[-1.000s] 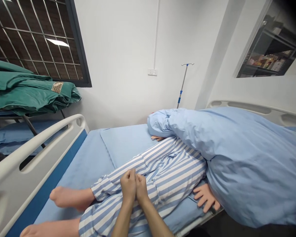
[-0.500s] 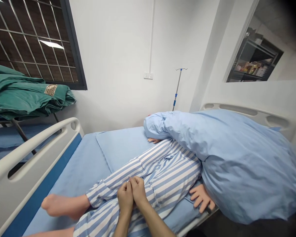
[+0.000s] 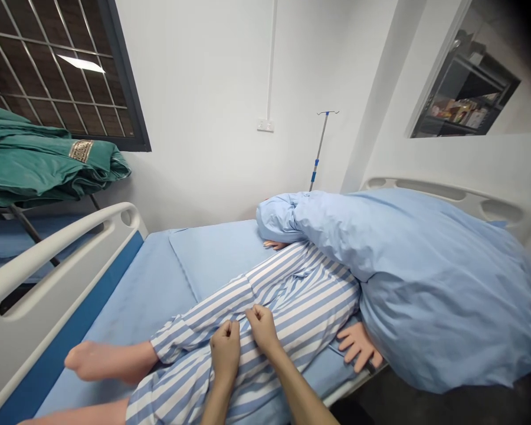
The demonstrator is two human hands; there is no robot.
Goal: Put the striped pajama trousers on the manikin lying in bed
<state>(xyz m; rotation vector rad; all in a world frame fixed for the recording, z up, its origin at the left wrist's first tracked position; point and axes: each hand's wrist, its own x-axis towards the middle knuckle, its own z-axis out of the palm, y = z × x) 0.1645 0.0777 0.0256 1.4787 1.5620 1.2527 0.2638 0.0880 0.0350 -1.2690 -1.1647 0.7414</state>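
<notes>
A manikin in blue-and-white striped trousers (image 3: 292,295) lies on the bed, its upper body hidden under a light blue quilt (image 3: 429,283). Over the trouser legs, my left hand (image 3: 225,349) is closed in a loose fist, thumb against the curled fingers. To its right and slightly farther away is my right hand (image 3: 263,328), curled the same way. A small gap separates the two, and no object shows in either. Whether they touch the cloth I cannot tell. The manikin's hand (image 3: 360,346) rests palm-down near the bed edge; its bare foot (image 3: 108,361) points left.
The bed's footboard (image 3: 66,271) rises at the left, its headboard (image 3: 455,192) at the right behind the quilt. A drip stand (image 3: 320,150) stands by the wall beyond the bed. Green folded cloth (image 3: 44,159) lies on another bed at the far left.
My hands were together, touching; now they are apart, the right one having moved right and slightly up. The camera view has tilted slightly downward.
</notes>
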